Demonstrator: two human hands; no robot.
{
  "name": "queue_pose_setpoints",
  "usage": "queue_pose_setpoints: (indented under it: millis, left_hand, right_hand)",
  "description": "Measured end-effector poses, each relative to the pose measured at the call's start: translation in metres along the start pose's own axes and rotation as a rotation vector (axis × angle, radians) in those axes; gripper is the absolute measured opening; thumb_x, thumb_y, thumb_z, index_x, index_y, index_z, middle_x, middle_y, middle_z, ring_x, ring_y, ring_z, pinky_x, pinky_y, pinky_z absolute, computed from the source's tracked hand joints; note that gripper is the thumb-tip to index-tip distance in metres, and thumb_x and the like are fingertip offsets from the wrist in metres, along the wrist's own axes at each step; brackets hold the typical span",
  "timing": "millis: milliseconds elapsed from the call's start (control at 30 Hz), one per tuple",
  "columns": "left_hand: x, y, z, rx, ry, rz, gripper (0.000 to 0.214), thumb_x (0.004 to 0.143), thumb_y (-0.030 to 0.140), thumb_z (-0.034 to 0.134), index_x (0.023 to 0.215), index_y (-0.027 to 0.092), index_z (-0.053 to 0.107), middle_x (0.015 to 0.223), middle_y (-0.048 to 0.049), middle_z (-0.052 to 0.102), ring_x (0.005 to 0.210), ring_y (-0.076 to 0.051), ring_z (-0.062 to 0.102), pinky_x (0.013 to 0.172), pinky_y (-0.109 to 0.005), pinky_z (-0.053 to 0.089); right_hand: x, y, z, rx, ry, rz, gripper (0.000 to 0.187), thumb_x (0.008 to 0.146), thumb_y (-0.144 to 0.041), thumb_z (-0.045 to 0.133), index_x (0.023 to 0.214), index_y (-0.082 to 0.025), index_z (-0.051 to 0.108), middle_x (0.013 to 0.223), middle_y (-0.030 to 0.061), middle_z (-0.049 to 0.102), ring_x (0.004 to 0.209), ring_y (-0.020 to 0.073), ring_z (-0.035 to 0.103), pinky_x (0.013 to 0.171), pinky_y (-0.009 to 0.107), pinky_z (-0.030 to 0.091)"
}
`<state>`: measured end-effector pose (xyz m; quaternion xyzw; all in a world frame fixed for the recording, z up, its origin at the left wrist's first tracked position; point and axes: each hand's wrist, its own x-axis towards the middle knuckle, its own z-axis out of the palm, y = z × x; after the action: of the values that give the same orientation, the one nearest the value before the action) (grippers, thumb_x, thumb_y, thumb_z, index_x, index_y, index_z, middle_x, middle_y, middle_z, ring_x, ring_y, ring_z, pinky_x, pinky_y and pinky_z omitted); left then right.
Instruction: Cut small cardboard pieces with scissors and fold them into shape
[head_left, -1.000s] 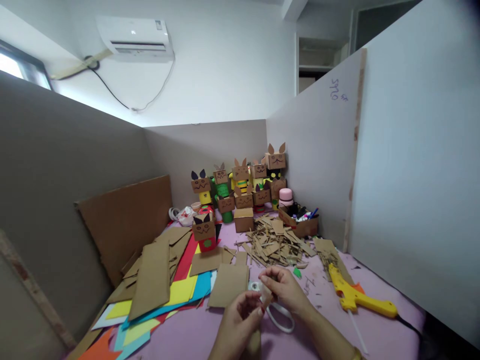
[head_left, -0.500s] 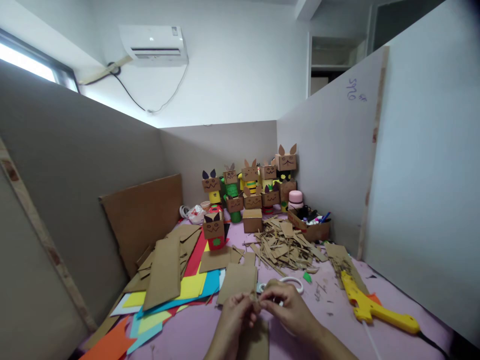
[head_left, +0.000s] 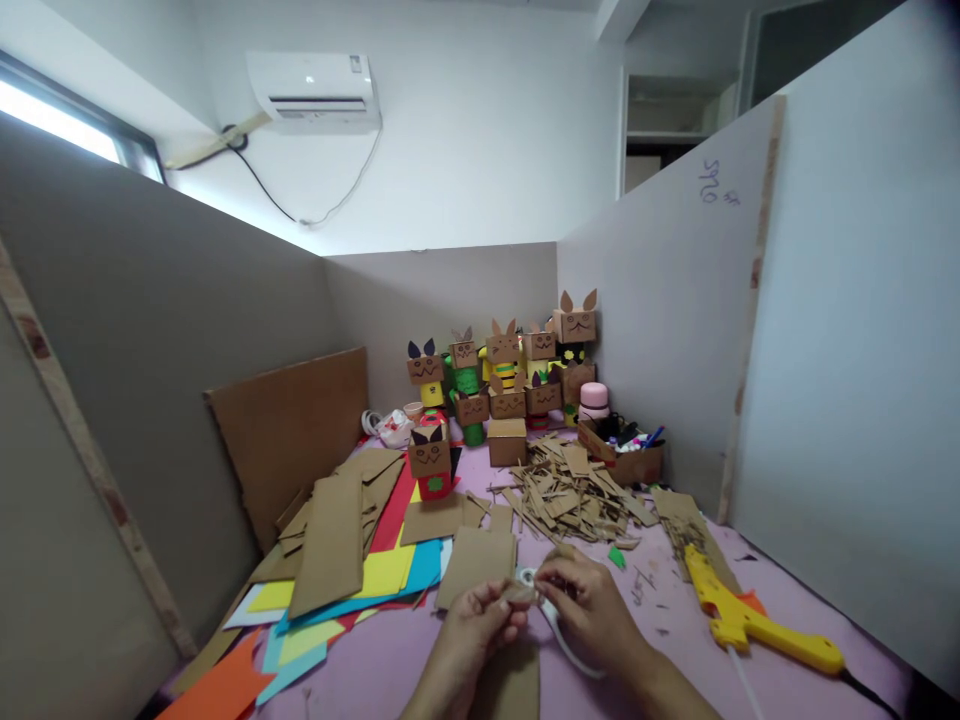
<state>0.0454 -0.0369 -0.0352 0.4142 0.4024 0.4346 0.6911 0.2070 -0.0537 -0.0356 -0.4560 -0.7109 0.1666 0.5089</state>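
Note:
My left hand (head_left: 478, 628) is low in the middle of the view, fingers pinched on the top of a brown cardboard strip (head_left: 511, 682) that runs down toward me. My right hand (head_left: 594, 606) is closed beside it, fingertips nearly touching the left ones. It grips white-handled scissors (head_left: 556, 627); the handle loop curves out below the fingers and a bit of metal shows at the pinch point. Both hands hover just above the pink table top (head_left: 660, 620).
A yellow glue gun (head_left: 750, 622) lies to the right. Cardboard scraps (head_left: 570, 490) are heaped ahead, with cardboard box figures (head_left: 504, 372) and a box of pens (head_left: 622, 452) behind. Coloured paper and cardboard sheets (head_left: 337, 570) cover the left. Partition walls close in on three sides.
My hands have drawn closer together on the cardboard piece. The white scissor handle moved from above my right hand to below it. The view shifted slightly.

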Motion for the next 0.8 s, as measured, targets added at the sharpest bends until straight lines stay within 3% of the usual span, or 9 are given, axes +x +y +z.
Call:
queue_pose_setpoints:
  millis: [100, 267, 367, 433, 633, 800]
  left_hand:
    - [0.0, -0.002, 0.001, -0.073, -0.044, -0.034, 0.028, 0.055, 0.024, 0.078, 0.079, 0.011, 0.07, 0.075, -0.0058, 0.07, 0.06, -0.008, 0.06, 0.055, -0.014, 0.045]
    - [0.008, -0.005, -0.005, -0.179, 0.109, 0.026, 0.028, 0.049, 0.021, 0.081, 0.072, 0.013, 0.068, 0.051, 0.0045, 0.059, 0.044, -0.003, 0.051, 0.047, -0.011, 0.042]
    - [0.008, -0.004, -0.005, -0.181, 0.122, 0.041, 0.028, 0.048, 0.022, 0.082, 0.068, 0.014, 0.064, 0.052, 0.0051, 0.059, 0.047, -0.003, 0.053, 0.05, -0.01, 0.043]
    - [0.005, -0.004, -0.002, -0.164, 0.088, 0.02, 0.029, 0.046, 0.023, 0.083, 0.062, 0.012, 0.062, 0.049, 0.0044, 0.058, 0.044, -0.003, 0.051, 0.046, -0.011, 0.041]
    - [0.006, -0.011, -0.001, 0.006, -0.02, -0.044, 0.036, 0.042, 0.033, 0.082, 0.056, 0.012, 0.057, 0.043, 0.0044, 0.055, 0.036, -0.003, 0.044, 0.037, -0.013, 0.032]
    - [0.017, -0.013, -0.005, 0.191, 0.003, 0.095, 0.041, 0.041, 0.042, 0.08, 0.053, 0.015, 0.052, 0.038, 0.0075, 0.048, 0.034, -0.004, 0.039, 0.037, -0.015, 0.028]
  right_hand:
    - [0.0, 0.003, -0.003, -0.106, 0.027, -0.046, 0.016, 0.081, -0.02, 0.053, 0.076, -0.021, 0.069, 0.07, 0.0042, 0.06, 0.067, 0.0173, 0.056, 0.061, 0.026, 0.039]
    - [-0.004, -0.001, 0.003, -0.206, -0.103, -0.117, 0.018, 0.084, -0.021, 0.051, 0.078, -0.021, 0.068, 0.068, 0.004, 0.064, 0.064, 0.0164, 0.057, 0.06, 0.025, 0.037]
    - [-0.005, -0.003, 0.008, -0.196, -0.173, -0.143, 0.02, 0.085, -0.018, 0.05, 0.076, -0.02, 0.068, 0.07, 0.0052, 0.067, 0.067, 0.0168, 0.059, 0.059, 0.024, 0.038]
    - [-0.004, -0.004, 0.01, -0.174, -0.14, -0.111, 0.02, 0.084, -0.016, 0.05, 0.076, -0.02, 0.068, 0.072, 0.0055, 0.068, 0.068, 0.0172, 0.059, 0.061, 0.024, 0.039]
    - [0.001, -0.004, 0.013, 0.249, 0.002, 0.077, 0.019, 0.075, -0.01, 0.055, 0.08, -0.021, 0.071, 0.076, 0.004, 0.068, 0.074, 0.0168, 0.061, 0.068, 0.025, 0.043]
    - [0.004, -0.003, 0.015, 0.554, -0.105, 0.152, 0.015, 0.073, -0.021, 0.059, 0.079, -0.018, 0.072, 0.077, 0.0038, 0.067, 0.075, 0.0168, 0.06, 0.069, 0.027, 0.044]
